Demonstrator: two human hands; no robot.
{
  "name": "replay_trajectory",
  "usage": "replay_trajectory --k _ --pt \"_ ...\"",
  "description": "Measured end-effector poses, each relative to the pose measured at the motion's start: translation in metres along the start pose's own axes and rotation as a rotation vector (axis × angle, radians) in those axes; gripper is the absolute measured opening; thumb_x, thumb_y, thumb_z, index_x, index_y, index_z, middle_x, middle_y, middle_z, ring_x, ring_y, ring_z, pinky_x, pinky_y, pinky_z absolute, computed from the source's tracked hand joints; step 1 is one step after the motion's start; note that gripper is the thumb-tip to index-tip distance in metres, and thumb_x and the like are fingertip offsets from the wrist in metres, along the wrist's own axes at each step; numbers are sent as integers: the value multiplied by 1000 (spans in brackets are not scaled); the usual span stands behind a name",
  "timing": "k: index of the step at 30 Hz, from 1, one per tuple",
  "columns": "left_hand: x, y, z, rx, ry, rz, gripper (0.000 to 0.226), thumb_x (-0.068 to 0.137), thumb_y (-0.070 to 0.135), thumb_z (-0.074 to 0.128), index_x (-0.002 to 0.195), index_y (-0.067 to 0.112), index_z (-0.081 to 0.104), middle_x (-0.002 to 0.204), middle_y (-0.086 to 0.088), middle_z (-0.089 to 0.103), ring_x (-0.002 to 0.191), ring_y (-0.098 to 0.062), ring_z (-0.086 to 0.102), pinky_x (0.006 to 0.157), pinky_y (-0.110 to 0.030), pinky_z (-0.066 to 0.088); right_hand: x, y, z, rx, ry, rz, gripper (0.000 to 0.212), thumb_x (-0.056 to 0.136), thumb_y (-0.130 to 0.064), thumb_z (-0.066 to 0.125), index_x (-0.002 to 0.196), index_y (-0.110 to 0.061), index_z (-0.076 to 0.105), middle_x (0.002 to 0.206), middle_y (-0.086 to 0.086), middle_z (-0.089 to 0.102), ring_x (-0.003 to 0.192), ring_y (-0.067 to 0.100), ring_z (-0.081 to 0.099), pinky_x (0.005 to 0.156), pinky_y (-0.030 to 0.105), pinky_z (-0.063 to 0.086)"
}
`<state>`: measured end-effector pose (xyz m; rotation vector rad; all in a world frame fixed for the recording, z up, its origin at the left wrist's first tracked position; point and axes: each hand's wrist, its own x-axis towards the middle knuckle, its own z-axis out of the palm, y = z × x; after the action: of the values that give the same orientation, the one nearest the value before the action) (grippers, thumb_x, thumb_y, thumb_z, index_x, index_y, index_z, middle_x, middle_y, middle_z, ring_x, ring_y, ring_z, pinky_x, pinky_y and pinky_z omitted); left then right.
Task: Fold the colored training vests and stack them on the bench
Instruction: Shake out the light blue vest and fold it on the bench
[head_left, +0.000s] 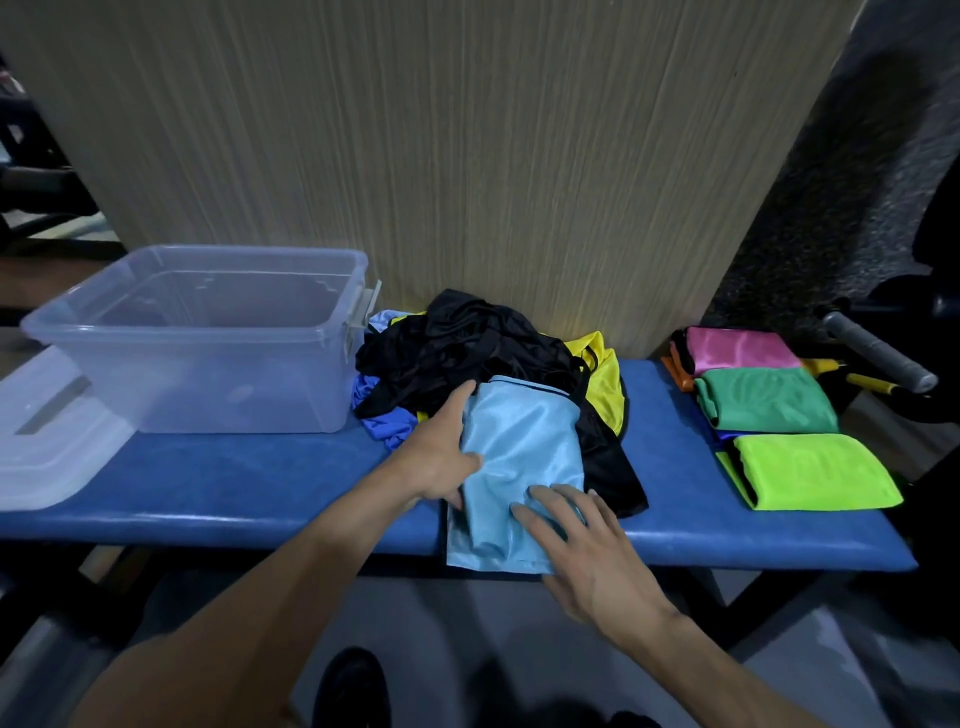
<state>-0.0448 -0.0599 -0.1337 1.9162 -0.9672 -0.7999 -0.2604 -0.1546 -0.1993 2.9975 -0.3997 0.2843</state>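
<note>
Blue padded bench (249, 483): one.
Clear plastic storage bin (197, 374): one.
Clear plastic lid (47, 457): one.
Folded vests laid out at right: three show their tops, pink (740, 349), green (766, 400), lime (815, 470); orange and blue edges peek from beneath.
Light blue satin vest being folded (519, 457): one.
Heap of loose vests (467, 348): count unclear.
Hands: two, left (441, 457), right (587, 551).

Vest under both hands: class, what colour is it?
Light blue; the vest shows best in the head view.
</note>
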Motion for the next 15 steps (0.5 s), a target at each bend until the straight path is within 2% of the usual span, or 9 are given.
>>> replay_trajectory --k 3,5,7,8,9,10,11,13,15 --pt "-9 -2 1 42 -39 -87 83 92 0 59 153 43 20 120 -3 58 94 -25 70 57 -43 63 -2 -1 2 -13 27 -7 87 61 -27 87 140 -25 51 145 1 50 132 27 50 100 52 53" --pt "-12 -5 -1 353 15 -75 86 91 9 64 154 36 13 127 -6 53 97 -27 67 65 -42 62 -4 1 4 -22 25 -17 88 59 -24 88 141 -25 54 148 0 52 135 26 52 101 51 53" --pt "-16 -5 -4 759 159 72 74 89 19 67 148 26 22 130 -1 44 108 -26 58 77 -42 54 -4 3 5 -22 13 -26 87 61 -24 86 143 -24 54 151 -1 51 138 24 51 103 49 51" --pt "-19 -4 -6 811 195 218 62 88 23 68 139 26 32 126 4 41 111 -23 54 79 -39 50 -4 4 6 -18 6 -29 86 63 -24 85 143 -24 55 151 -2 51 139 23 50 104 49 51" --pt "-23 -4 -7 770 146 372 51 87 30 69 129 29 39 120 8 40 110 -18 51 81 -36 48 -4 4 5 -11 -2 -32 82 65 -25 83 142 -24 56 151 -3 52 139 22 51 103 49 51" --pt "-27 -5 -9 713 31 486 46 84 40 71 121 34 44 116 12 41 109 -14 48 86 -35 46 -3 4 5 -6 4 -40 75 69 -26 78 141 -25 57 149 -4 53 138 21 51 103 49 51" --pt "-33 -6 -9 704 -109 531 48 79 52 72 117 37 47 113 15 42 108 -10 44 90 -34 43 -3 4 3 1 30 -46 67 74 -27 69 140 -25 59 147 -6 55 137 20 52 105 49 50" --pt "-41 -13 -3 825 -301 493 64 68 70 73 118 41 46 114 20 38 109 -6 37 95 -30 35 -1 6 0 55 55 -24 58 81 -29 49 137 -26 60 143 -9 60 135 16 54 111 47 41" --pt "-44 -24 8 948 -255 484 72 63 73 72 120 41 40 116 21 34 109 -6 34 94 -31 34 1 9 -5 140 59 8 57 84 -29 38 138 -29 57 140 -13 62 136 13 53 119 43 33"
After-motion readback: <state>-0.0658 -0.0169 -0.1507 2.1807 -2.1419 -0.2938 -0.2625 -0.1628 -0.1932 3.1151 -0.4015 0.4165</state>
